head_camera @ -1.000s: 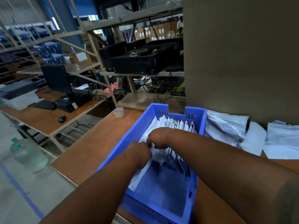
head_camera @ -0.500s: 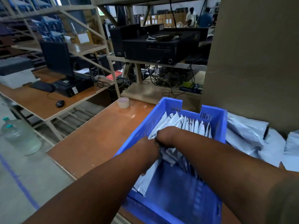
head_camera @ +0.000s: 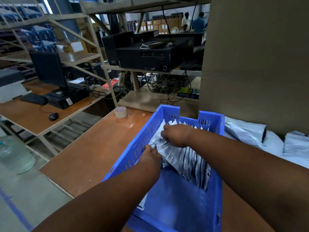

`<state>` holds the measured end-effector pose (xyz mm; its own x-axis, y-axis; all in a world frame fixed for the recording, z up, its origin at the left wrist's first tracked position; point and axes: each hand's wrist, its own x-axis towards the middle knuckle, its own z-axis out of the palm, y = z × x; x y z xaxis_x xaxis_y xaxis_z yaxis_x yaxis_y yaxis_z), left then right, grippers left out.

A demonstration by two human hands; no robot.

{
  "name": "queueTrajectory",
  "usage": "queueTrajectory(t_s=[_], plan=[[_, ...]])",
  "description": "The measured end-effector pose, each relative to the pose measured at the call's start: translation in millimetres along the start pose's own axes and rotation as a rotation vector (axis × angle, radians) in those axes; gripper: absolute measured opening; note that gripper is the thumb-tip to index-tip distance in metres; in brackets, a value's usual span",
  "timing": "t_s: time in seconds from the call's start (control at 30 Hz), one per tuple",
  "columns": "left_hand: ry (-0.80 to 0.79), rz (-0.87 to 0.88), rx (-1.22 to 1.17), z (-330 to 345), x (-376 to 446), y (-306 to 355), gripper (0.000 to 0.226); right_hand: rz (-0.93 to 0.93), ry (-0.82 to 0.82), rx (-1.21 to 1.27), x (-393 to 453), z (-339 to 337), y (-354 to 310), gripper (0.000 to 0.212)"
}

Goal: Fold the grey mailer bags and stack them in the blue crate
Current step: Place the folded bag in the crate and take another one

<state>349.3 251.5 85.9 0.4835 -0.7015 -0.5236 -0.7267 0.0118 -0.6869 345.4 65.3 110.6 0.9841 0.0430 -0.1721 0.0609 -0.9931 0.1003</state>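
Crate [head_camera: 217, 164] on bench [head_camera: 93, 151], long axis running away from the viewer; near half of its floor bare, far half filled. Bags [head_camera: 185, 159] stand on edge in a row along that axis, leaning toward the near end. Left hand [head_camera: 151, 156] at the crate's left wall, fingers curled on the nearest bag's edge. Right hand [head_camera: 175, 134] over the row, fingers curled into the bag tops. Loose bags [head_camera: 247, 133] on bench right of crate, below cardboard wall [head_camera: 259, 64]. Tape roll [head_camera: 120, 111] near the bench's far-left edge
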Motion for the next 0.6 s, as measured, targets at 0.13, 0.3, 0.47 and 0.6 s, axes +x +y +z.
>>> queueTrajectory(t_s=[0.13,0.3,0.47,0.6], plan=[[0.094,0.078,0.003,3,-6,7,0.053,0.027,-0.232,-0.016,-9,5,-4,0.015],[0.131,0.083,-0.053,13,-13,0,0.042,0.065,-0.498,-0.001,-11,13,-8,0.04],[0.113,0.084,-0.062,20,-8,-4,0.052,0.081,-0.439,0.05,-1,20,-11,0.046],[0.047,0.086,-0.091,12,-8,-3,0.058,0.098,-0.433,0.049,-3,20,-11,0.032]])
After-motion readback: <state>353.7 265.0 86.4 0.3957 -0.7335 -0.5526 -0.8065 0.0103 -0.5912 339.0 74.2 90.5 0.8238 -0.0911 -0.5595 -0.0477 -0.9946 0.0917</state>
